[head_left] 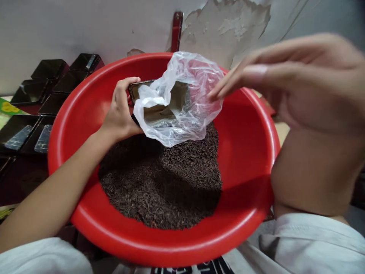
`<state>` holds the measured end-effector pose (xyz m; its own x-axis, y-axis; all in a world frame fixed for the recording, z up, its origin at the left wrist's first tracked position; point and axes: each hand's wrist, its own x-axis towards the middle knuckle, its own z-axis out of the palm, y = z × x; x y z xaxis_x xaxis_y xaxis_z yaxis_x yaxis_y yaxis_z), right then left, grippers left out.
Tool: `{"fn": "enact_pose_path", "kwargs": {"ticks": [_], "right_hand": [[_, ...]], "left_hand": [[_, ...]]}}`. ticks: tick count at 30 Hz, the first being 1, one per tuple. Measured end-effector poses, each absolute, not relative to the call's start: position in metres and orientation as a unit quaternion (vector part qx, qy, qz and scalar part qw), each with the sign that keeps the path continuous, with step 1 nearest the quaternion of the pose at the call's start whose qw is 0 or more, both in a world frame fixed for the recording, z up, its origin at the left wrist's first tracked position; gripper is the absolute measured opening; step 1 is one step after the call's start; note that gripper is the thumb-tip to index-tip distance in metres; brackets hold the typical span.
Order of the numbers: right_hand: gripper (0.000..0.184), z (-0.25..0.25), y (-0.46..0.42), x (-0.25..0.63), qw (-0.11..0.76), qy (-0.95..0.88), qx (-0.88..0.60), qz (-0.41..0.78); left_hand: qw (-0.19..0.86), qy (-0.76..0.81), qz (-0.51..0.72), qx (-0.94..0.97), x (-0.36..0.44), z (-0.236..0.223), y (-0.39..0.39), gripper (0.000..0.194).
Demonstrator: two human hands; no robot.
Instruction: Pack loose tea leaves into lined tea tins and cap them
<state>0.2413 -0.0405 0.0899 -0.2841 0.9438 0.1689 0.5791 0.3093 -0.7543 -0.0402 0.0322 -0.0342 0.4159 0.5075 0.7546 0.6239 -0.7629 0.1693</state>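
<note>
Peeling white wall [228,26] rises behind a red basin [245,152] holding a heap of dark tea [162,179]. Left hand [121,110] grips a small tin [137,91] lined with a clear bag [182,99], held over the tea. Right hand [299,80] hovers close, fingers loosely extended, fingertips touching the bag's edge. Black tins [42,95] stand in rows to the left

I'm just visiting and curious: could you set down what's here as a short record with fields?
Left hand: holds a dark tin lined with a clear plastic bag
Right hand: raised, fingers touching the bag's edge
Basin: red, round
Contents: dark loose tea leaves
At left: rows of black tins
Behind: wall with peeling paint
</note>
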Motion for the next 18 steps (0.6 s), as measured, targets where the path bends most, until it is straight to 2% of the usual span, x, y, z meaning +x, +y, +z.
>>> {"fn": "enact_pose_path", "kwargs": {"ticks": [2,3,6,9,13,18], "right_hand": [[0.020,0.074,-0.012,0.257,0.417,-0.694,-0.533,0.244],[0.021,0.057,0.006,0.262,0.436,-0.660,-0.570,0.222],[0.040,-0.010,0.059,0.266,0.240,-0.633,-0.707,0.204],[0.057,-0.077,0.088,0.263,0.155,-0.601,-0.740,0.258],[0.071,-0.129,0.093,0.267,0.122,-0.574,-0.758,0.285],[0.083,-0.144,0.091,0.272,0.134,-0.574,-0.757,0.284]], "left_hand": [[0.079,-0.359,-0.457,-0.810,-0.041,-0.041,0.040,0.070],[0.075,-0.373,-0.472,-0.795,-0.041,-0.044,0.044,0.064],[0.059,-0.395,-0.505,-0.765,-0.046,-0.053,0.056,0.057],[0.065,-0.399,-0.501,-0.765,-0.054,-0.060,0.063,0.063],[0.103,-0.386,-0.486,-0.777,-0.056,-0.064,0.063,0.074],[0.123,-0.381,-0.480,-0.781,-0.047,-0.063,0.052,0.082]]}}
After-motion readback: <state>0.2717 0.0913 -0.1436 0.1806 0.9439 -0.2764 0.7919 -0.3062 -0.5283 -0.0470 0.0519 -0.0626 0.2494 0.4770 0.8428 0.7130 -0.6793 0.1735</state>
